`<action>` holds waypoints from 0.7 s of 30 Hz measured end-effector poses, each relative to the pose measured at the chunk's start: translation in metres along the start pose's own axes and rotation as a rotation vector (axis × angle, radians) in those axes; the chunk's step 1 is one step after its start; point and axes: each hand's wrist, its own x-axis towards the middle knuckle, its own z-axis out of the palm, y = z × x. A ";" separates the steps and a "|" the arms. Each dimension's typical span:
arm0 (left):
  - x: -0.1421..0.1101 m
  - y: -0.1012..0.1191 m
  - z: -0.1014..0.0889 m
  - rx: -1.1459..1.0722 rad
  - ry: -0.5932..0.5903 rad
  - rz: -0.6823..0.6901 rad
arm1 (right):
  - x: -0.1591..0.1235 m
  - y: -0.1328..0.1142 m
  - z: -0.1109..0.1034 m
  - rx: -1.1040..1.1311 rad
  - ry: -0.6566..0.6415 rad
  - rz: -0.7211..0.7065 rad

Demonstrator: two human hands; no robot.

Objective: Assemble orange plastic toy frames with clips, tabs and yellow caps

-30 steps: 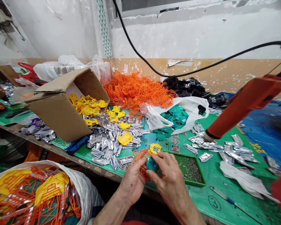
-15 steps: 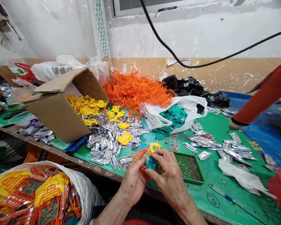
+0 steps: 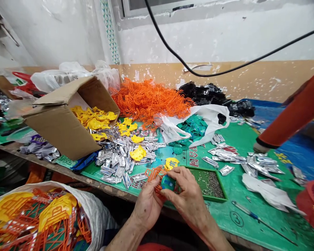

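Teal piece [image 3: 168, 182] between my hands, pinched in right hand's [image 3: 184, 190] thumb and fingers; left hand [image 3: 148, 202] grasping orange frame [image 3: 157, 171] close against it. Grip same as second ago; hanging red-orange tool [image 3: 290, 116] now farther right. Green-covered desk [image 3: 240, 134]: green tray [image 3: 199, 179] just beyond right hand, silver pieces [image 3: 116, 157] spread left, orange heap [image 3: 151, 101] behind. Wall [image 3: 225, 38] flaking, white above tan.

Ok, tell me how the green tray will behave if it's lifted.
The green tray probably stays stiff, given its straight raised walls. It may feel heavier on the right, since the small grey pieces bunch there. They look loose, so would likely slide if it tilts.
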 end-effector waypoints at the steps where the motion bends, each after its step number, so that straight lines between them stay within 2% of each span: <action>1: 0.000 0.000 0.000 0.000 0.001 -0.005 | -0.001 0.000 0.001 0.002 0.010 0.013; 4: -0.001 -0.001 0.001 0.021 -0.018 -0.019 | -0.003 -0.001 0.003 -0.019 0.034 0.019; 10: -0.002 -0.003 0.001 0.110 -0.079 0.041 | -0.006 -0.002 0.007 -0.138 0.058 -0.069; 21: -0.001 -0.004 0.004 0.156 -0.065 0.079 | -0.011 -0.009 0.000 -0.172 0.062 -0.004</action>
